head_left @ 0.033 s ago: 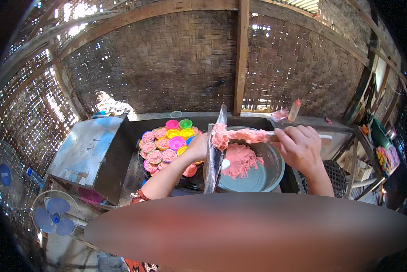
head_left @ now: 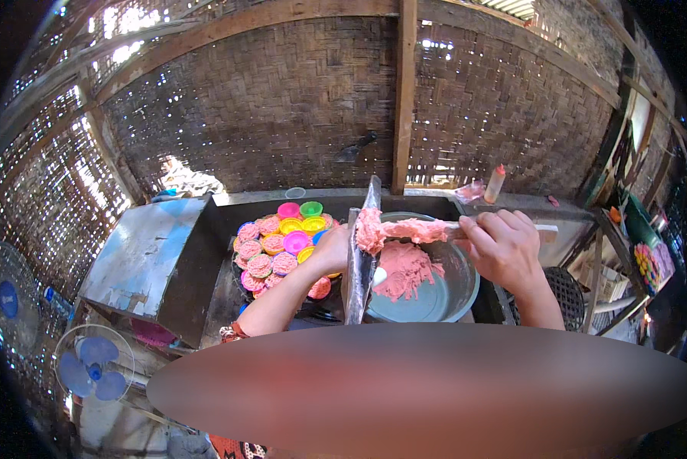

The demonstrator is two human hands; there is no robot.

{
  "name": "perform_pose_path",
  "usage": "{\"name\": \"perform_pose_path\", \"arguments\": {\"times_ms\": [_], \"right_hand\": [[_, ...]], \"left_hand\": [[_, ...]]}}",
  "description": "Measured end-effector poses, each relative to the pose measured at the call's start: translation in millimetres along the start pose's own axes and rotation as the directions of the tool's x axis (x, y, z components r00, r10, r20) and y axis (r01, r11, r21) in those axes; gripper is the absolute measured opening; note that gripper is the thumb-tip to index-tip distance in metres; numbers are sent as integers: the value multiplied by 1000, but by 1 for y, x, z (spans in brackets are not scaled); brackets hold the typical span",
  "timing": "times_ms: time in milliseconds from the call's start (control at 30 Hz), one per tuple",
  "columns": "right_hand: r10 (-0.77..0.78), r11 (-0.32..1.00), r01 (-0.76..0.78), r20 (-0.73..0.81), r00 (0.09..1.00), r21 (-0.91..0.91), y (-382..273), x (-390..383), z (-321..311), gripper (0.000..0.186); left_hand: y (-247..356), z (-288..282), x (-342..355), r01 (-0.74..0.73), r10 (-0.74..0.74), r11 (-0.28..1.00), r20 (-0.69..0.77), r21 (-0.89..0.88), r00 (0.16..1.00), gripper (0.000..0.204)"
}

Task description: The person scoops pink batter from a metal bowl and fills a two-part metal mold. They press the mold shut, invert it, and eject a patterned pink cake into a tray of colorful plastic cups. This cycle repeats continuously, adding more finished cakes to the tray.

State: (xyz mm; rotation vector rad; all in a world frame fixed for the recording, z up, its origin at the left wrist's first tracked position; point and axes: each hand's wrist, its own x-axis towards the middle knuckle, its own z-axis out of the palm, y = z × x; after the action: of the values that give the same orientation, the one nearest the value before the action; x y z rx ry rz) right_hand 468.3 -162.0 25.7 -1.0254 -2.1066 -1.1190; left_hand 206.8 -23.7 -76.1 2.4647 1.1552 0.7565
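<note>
My right hand (head_left: 502,249) is closed round a pale flat-handled spatula (head_left: 545,228), its far part thickly coated in pink dough. The coated end meets a lump of pink dough (head_left: 369,232) on the upright grey metal press-like device (head_left: 358,279). On the device's other side is my left hand (head_left: 330,252), beside the colourful moulds; the metal edge hides its fingers. Below the spatula, a wide grey-blue basin (head_left: 435,304) holds more pink dough (head_left: 406,271) and a small white rounded thing (head_left: 379,276). Several small cups (head_left: 297,242), many filled with pink dough strands, crowd the left side.
A blue-and-grey metal box (head_left: 148,249) stands at the left, above a fan (head_left: 95,363). A red-capped bottle (head_left: 495,184) is on the back ledge by a woven bamboo wall (head_left: 267,99). A black lattice crate (head_left: 566,302) sits at the right. A blurred oval covers the lower front.
</note>
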Motion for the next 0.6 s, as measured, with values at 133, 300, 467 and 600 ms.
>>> {"name": "perform_pose_path", "arguments": {"times_ms": [133, 300, 467, 600], "right_hand": [[-19, 998, 10, 158, 987, 58, -6, 2, -1, 30], [-31, 991, -13, 323, 946, 133, -22, 23, 14, 16], [-237, 963, 249, 116, 965, -103, -41, 18, 35, 27], [-161, 982, 168, 83, 983, -86, -23, 9, 10, 25]], "left_hand": [[6, 7, -7, -137, 149, 979, -72, 150, 986, 40], [42, 0, -2, -68, 68, 990, 6, 120, 998, 38], [25, -6, 12, -39, 34, 997, 80, 64, 996, 44], [-3, -6, 22, -76, 73, 995, 52, 60, 996, 43]]}}
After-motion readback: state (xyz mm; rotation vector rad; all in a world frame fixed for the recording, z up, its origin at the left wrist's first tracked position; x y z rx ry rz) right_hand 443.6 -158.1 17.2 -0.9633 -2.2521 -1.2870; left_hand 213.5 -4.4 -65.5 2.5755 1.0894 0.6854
